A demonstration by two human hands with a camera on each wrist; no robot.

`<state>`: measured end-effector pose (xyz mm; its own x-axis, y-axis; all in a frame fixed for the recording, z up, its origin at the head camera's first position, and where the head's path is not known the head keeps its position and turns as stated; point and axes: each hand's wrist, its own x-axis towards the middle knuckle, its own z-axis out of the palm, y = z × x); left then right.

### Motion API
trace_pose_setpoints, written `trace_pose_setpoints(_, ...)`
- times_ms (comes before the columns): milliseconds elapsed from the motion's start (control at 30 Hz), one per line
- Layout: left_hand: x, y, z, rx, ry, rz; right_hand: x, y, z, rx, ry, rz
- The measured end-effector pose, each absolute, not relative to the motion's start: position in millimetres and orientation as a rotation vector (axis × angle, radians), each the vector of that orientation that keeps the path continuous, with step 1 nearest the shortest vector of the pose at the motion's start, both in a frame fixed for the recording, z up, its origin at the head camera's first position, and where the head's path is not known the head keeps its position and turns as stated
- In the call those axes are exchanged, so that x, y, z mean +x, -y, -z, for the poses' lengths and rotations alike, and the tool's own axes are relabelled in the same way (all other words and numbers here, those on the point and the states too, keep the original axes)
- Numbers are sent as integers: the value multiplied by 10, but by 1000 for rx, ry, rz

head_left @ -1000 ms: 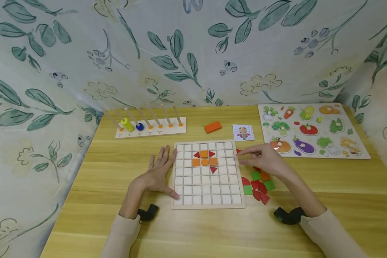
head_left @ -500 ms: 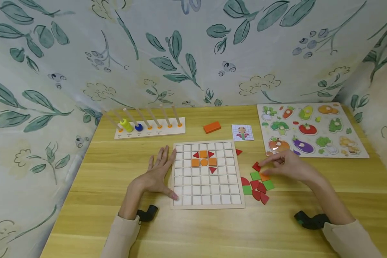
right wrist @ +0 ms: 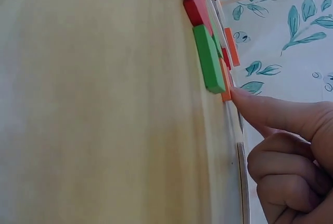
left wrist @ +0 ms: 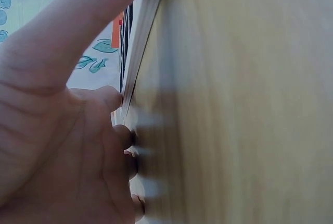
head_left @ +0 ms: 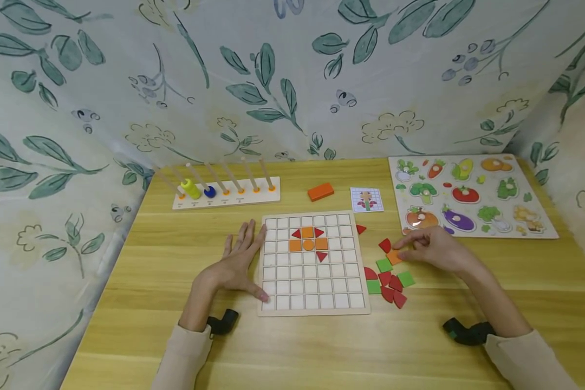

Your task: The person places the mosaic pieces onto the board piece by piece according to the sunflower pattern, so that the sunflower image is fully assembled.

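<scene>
Hanging behind & at both sides of the wood-grain table (head_left: 292, 352), leaf-print cloth (head_left: 190, 54) fills the upper part of the head view. Veg. puzzle board (head_left: 489, 189) lies at the table's far R; grid board (head_left: 312, 272) lies nr. ctr. Peg rack (head_left: 248, 200) stands far L, w/ yellow-green rings (head_left: 190, 188) & a blue ring (head_left: 210, 192) on adj. pegs. L hand (head_left: 236, 265): fingers straight & spread, index at the grid board's L edge, thumb at its lower L corner. R hand (head_left: 431, 249): thumb & index pinch the orange tile (head_left: 392, 258), other fingers curled in (cf. R wrist view). Pattern card (head_left: 367, 200) & orange block (head_left: 320, 192) lie beyond the grid board, card to R. Orange tile lies on the table, R of the grid board, betw. a red quarter-round pc. (head_left: 385, 245) & a green square (head_left: 384, 265); other red & green pcs. lie nearer the viewer. On the grid board's upper half: three orange squares (head_left: 295, 245), then, smallest, one orange disc (head_left: 309, 245) & three red triangles (head_left: 321, 257).
</scene>
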<state>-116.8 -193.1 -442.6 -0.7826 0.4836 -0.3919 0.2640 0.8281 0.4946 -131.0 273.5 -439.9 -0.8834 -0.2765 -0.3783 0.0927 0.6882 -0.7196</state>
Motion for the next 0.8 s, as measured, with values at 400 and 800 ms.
trace_pose_setpoints(400, -1169, 1924, 4424, 537, -2496, -565, -1313, -2728, 4384, -167, -2350, 1105)
trace_pose_setpoints(800, -1166, 1924, 4415, 546, -2494, -565, -1311, -2746, 4389, -179, -2401, 1064)
